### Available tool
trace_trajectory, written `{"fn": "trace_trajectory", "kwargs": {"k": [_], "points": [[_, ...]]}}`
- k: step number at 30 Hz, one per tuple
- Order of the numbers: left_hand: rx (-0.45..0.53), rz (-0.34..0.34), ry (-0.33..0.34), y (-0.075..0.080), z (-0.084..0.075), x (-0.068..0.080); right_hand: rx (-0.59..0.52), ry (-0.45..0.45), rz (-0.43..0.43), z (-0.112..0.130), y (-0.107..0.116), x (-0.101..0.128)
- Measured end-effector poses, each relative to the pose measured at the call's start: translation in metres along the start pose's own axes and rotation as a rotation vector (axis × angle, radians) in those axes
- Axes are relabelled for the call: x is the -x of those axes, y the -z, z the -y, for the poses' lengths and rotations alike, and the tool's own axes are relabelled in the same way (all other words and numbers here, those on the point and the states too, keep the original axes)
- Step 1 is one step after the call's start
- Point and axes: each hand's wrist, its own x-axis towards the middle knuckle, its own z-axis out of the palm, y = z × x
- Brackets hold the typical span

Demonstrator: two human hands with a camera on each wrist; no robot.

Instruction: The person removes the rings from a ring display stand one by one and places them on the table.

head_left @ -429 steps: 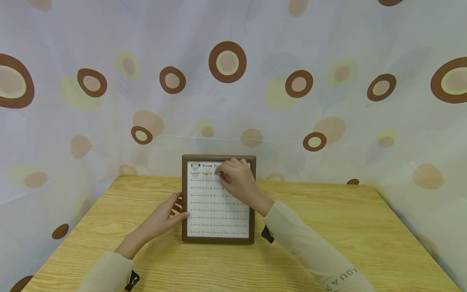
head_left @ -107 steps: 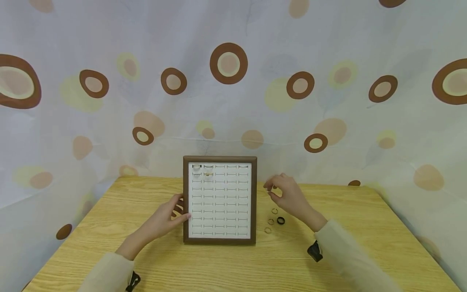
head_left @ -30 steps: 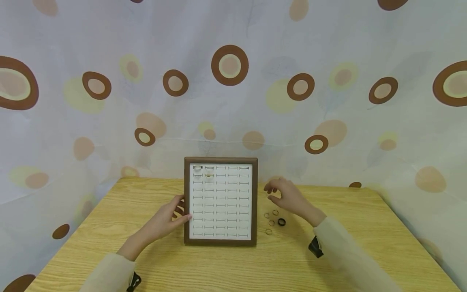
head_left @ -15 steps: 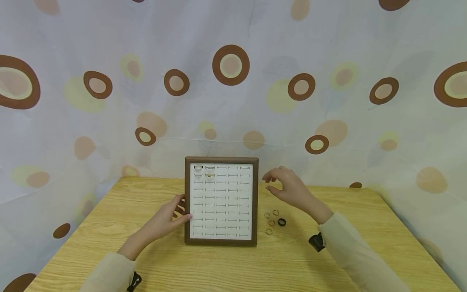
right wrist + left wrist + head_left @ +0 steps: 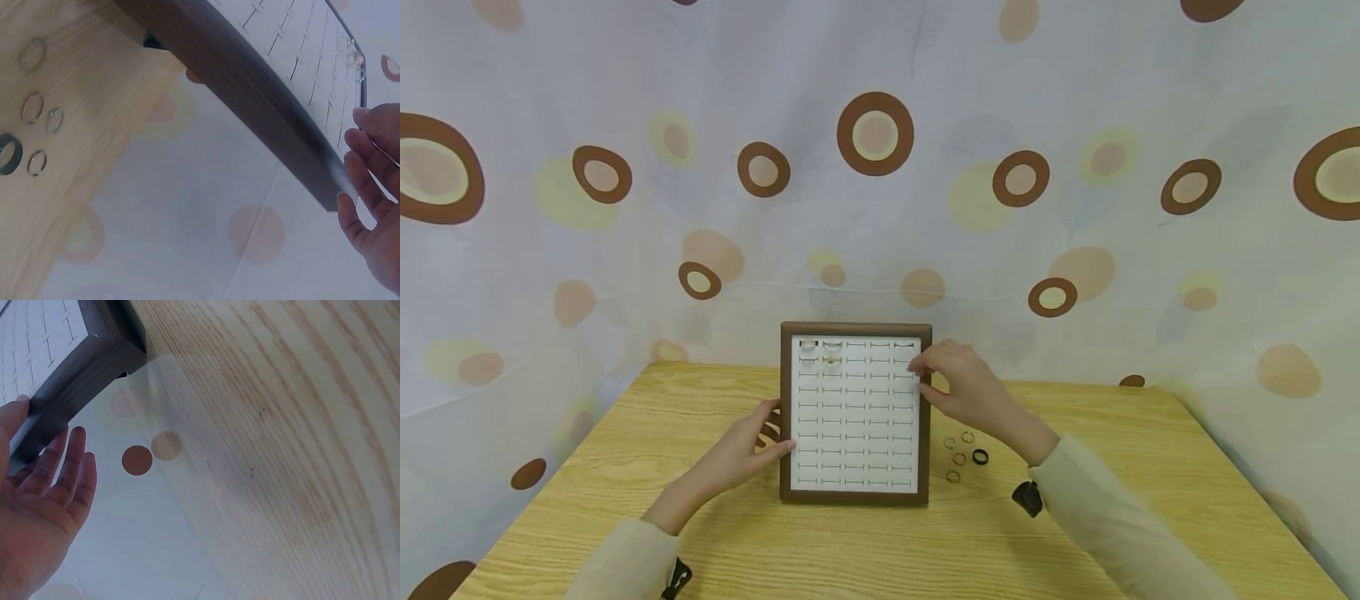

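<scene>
A ring display board [image 5: 855,414] with a brown frame and white slotted face stands tilted on the table. Several rings sit in its upper left slots, among them a gold-toned ring [image 5: 831,361]. My left hand [image 5: 747,446] grips the frame's left side, thumb in front and fingers behind, as the left wrist view also shows. My right hand [image 5: 966,387] reaches over the upper right edge, fingers loosely bent with a gap to the thumb. Nothing shows between its fingertips [image 5: 362,115] in the right wrist view.
Right of the board lie several loose rings: a wide black ring [image 5: 980,457] and thin metal ones, such as a thin ring [image 5: 952,477]. The wooden table [image 5: 1112,467] ends at a patterned curtain [image 5: 970,100] behind the board.
Earlier my right hand worked at the board's third column, then held a small ring over the table. That ring now lies with the others. The right hand has since moved left to the board's edge.
</scene>
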Motion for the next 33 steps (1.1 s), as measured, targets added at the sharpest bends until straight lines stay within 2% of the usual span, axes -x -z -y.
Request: {"fn": "trace_trajectory", "kwargs": {"k": [5,23,33], "points": [[-0.004,0.003,0.009,0.0,0.0,0.0,0.014,0.003,0.017,0.009,-0.006,-0.008],[-0.011,-0.003,0.003,0.0,-0.001,0.0,0.055,0.045,-0.002,0.034,-0.034,-0.045],[0.006,-0.005,0.014,0.0,-0.001,-0.001,0.114,0.051,-0.057,0.044,-0.048,-0.063]]}}
